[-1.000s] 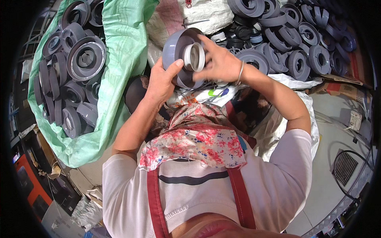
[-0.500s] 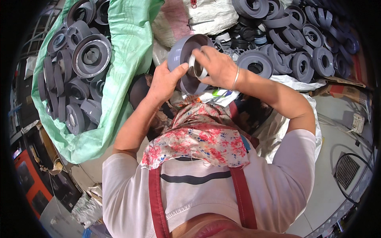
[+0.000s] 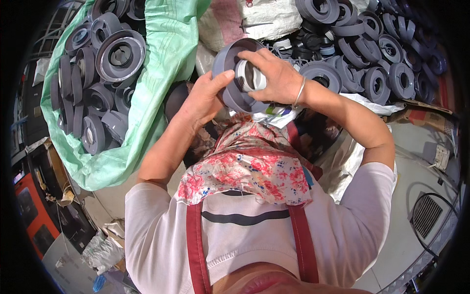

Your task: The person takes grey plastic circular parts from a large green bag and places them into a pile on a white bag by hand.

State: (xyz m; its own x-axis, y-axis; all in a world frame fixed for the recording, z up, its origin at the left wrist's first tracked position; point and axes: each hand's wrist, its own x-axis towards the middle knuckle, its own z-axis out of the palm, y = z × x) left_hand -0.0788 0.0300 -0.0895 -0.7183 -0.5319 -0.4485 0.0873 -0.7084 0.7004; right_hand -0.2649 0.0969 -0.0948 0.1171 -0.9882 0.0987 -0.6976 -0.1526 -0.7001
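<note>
Above my lap I hold a grey round plastic housing (image 3: 226, 59), its hollow side turned toward my right. My left hand (image 3: 210, 95) grips its left rim, thumb across the edge and fingers behind. Inside the hollow sits a white threaded ring (image 3: 250, 76), at the housing's middle. My right hand (image 3: 276, 78) is closed around this ring, fingers over its top and thumb beneath. Whether the ring is joined to the housing cannot be made out.
At left a green woven sack (image 3: 166, 49) holds several grey housings (image 3: 120, 56). More grey housings (image 3: 377, 84) are heaped at the right, with dark and white threaded rings (image 3: 306, 44) beside them. A white woven sack (image 3: 274, 19) lies ahead. A black cable (image 3: 413, 215) curves across the floor at right.
The housing has shifted slightly right and tilted more to the right. More of the white ring shows between my right fingers. Both hands keep their hold.
</note>
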